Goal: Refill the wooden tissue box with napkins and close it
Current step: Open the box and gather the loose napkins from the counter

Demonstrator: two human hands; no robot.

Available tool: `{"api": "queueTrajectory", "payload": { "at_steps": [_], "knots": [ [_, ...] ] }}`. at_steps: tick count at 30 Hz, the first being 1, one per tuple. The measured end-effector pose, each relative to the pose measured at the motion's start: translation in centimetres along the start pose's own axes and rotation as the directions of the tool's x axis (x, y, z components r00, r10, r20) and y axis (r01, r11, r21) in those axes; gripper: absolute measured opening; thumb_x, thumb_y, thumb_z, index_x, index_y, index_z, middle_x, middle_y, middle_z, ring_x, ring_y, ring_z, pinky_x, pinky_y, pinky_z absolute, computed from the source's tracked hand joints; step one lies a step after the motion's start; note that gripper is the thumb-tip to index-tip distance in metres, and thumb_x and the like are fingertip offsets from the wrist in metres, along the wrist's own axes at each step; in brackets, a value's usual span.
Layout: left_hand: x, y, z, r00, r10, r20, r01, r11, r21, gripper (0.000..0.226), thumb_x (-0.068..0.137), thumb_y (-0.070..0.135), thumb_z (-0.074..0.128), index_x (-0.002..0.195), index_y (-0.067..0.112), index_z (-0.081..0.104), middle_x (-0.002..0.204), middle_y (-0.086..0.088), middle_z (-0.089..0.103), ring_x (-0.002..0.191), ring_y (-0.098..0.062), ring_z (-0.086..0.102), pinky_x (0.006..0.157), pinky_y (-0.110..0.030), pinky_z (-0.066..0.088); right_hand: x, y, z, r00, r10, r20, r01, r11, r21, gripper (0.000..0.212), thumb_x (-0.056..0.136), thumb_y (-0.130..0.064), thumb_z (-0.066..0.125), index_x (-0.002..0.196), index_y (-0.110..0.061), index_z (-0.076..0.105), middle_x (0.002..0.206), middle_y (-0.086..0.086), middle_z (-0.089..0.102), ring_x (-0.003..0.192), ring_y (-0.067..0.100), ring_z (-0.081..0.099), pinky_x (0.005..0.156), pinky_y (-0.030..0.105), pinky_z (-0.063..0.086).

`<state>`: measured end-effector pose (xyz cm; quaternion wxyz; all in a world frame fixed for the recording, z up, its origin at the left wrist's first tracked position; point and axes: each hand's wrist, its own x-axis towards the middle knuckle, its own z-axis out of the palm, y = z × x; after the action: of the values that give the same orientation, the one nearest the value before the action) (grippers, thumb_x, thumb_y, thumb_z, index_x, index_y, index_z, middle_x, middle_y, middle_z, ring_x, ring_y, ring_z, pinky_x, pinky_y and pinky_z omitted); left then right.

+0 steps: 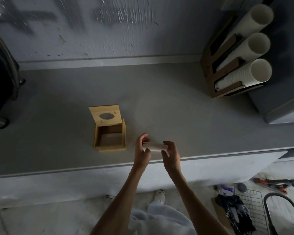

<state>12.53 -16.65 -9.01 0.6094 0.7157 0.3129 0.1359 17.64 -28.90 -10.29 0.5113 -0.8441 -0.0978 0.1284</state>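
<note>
Head view: napkins [154, 147] clamped between left grip [143, 150], right grip [171, 154]; open tissue box [109, 139] left.

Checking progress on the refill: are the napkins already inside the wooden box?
No, the napkins are held between the left hand and right hand, to the right of the open wooden box.

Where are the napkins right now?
The napkins are held between the left hand and right hand, above the counter's front edge, just right of the open wooden box.
</note>
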Motion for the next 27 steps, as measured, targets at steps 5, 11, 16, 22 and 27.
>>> {"api": "queueTrajectory", "payload": {
  "at_steps": [5, 11, 16, 22, 27],
  "knots": [
    [-0.8, -1.2, 0.4, 1.000, 0.012, -0.013, -0.011, 0.996, 0.085, 0.032, 0.093, 0.030, 0.049, 0.120, 0.014, 0.052, 0.113, -0.001, 0.059, 0.106, -0.003, 0.056, 0.098, -0.024, 0.048, -0.4, -0.4, -0.7, 0.992, -0.115, 0.056, 0.121, 0.986, -0.118, 0.052, 0.085, 0.004, 0.058, 0.130, -0.020, 0.050, 0.117, -0.001, 0.061, 0.105, 0.008, 0.058, 0.088, 0.025, 0.047],
    [-1.4, -2.0, 0.2, 0.993, 0.116, -0.032, -0.110, 0.982, 0.154, 0.079, 0.080, 0.076, 0.029, 0.120, 0.012, 0.051, 0.111, 0.007, 0.058, 0.105, 0.007, 0.055, 0.091, -0.007, 0.042, -0.5, -0.9, -1.2, 0.978, -0.182, 0.100, 0.200, 0.957, -0.208, 0.052, 0.086, 0.011, 0.053, 0.127, -0.019, 0.056, 0.115, 0.004, 0.062, 0.098, 0.005, 0.058, 0.085, 0.024, 0.050],
    [-1.6, -1.5, 0.3, 0.992, 0.124, 0.027, -0.127, 0.964, 0.234, 0.023, 0.097, 0.016, 0.047, 0.117, 0.010, 0.054, 0.114, -0.006, 0.061, 0.107, -0.013, 0.058, 0.097, -0.028, 0.048, -0.8, -0.8, -0.9, 0.974, -0.203, 0.097, 0.219, 0.953, -0.210, 0.048, 0.088, 0.010, 0.052, 0.126, -0.019, 0.057, 0.117, 0.003, 0.063, 0.101, 0.010, 0.064, 0.083, 0.022, 0.051],
    [-1.3, -0.6, 0.7, 0.979, 0.202, 0.032, -0.201, 0.925, 0.321, 0.025, 0.092, 0.002, 0.053, 0.117, 0.005, 0.053, 0.115, -0.012, 0.059, 0.106, -0.016, 0.055, 0.100, -0.030, 0.048, -0.6, -1.3, -1.1, 0.978, -0.202, 0.050, 0.208, 0.954, -0.215, 0.044, 0.092, 0.007, 0.048, 0.125, -0.020, 0.059, 0.119, 0.003, 0.063, 0.099, 0.002, 0.055, 0.084, 0.004, 0.040],
    [-1.8, -0.9, 0.7, 0.970, 0.218, 0.105, -0.242, 0.887, 0.394, 0.027, 0.091, 0.000, 0.052, 0.118, 0.004, 0.052, 0.117, -0.015, 0.058, 0.108, -0.022, 0.055, 0.101, -0.028, 0.046, -0.7, -0.7, -1.3, 0.979, -0.166, 0.119, 0.193, 0.945, -0.264, 0.051, 0.087, 0.009, 0.054, 0.127, -0.020, 0.058, 0.124, 0.005, 0.064, 0.111, 0.021, 0.062, 0.088, 0.021, 0.046]
  ]
}}
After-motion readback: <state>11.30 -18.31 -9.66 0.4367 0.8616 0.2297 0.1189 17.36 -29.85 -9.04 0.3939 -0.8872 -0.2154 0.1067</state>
